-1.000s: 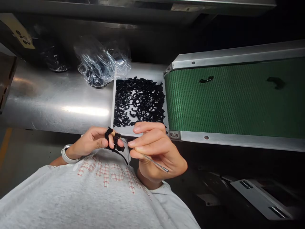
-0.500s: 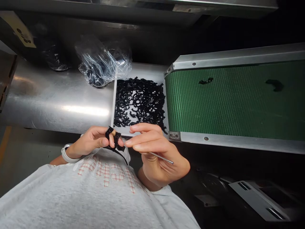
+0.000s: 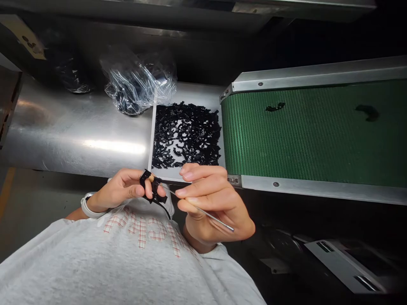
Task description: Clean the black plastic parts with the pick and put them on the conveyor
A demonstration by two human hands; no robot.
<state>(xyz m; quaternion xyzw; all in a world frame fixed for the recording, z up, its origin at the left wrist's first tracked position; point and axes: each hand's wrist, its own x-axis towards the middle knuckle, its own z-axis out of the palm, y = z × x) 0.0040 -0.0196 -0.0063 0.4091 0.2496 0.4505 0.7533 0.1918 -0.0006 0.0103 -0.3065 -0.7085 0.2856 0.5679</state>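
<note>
My left hand (image 3: 130,188) is closed around a small black plastic part (image 3: 154,185), held just in front of my shirt. A dark thin strip hangs from that part's lower side. Between thumb and fingers, my right hand (image 3: 213,203) pinches a thin metal rod (image 3: 216,219), tilted so that its far end meets or nearly meets the black part; exact contact is too small to make out. Behind both hands lies a white tray (image 3: 169,173) that holds many small curved black pieces (image 3: 190,133) in a loose layer.
A green conveyor belt (image 3: 286,144) with metal side rails runs off to the right, carrying two black pieces. Clear plastic bags (image 3: 136,84) with dark contents stand behind the tray, on the metal bench (image 3: 79,131). A pale panel (image 3: 343,267) sits at lower right.
My right hand has shifted slightly right, and more of the rod shows between its fingers and the black part. My left hand stays almost in place.
</note>
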